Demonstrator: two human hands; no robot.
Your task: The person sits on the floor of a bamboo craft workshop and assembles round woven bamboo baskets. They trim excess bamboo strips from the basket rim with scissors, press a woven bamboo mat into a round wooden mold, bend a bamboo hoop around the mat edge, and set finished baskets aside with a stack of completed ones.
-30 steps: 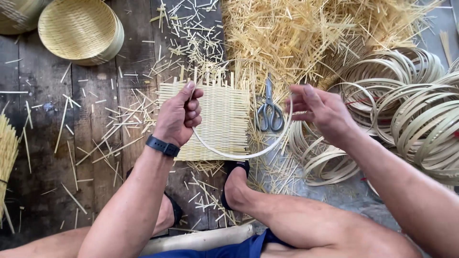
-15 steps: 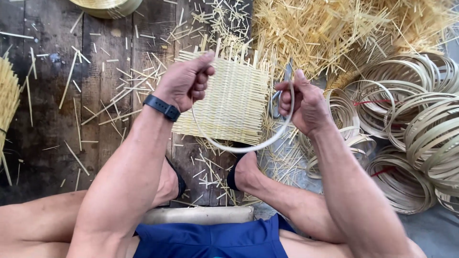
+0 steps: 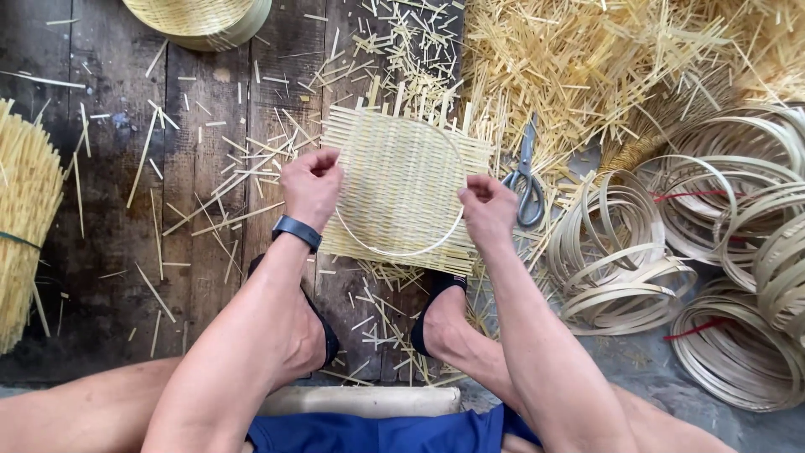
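Observation:
A square woven bamboo mat (image 3: 401, 180) lies on the wooden floor in front of my feet. I hold a thin bamboo hoop (image 3: 401, 250) just above it. My left hand (image 3: 310, 183), with a dark watch on the wrist, pinches the hoop's left side. My right hand (image 3: 488, 210) pinches its right side. The hoop's near curve shows pale against the mat; its far curve runs along the mat's upper part.
Scissors (image 3: 526, 176) lie right of the mat. Many bamboo rings (image 3: 721, 243) are piled at the right. A heap of bamboo offcuts (image 3: 604, 59) is behind them. A bundle of strips (image 3: 25, 218) sits at the left edge, stacked woven trays (image 3: 197, 18) at top.
Both hands have drawn the hoop lower and flatter over the mat, the right hand moving in towards the mat's right edge. The view shifted slightly.

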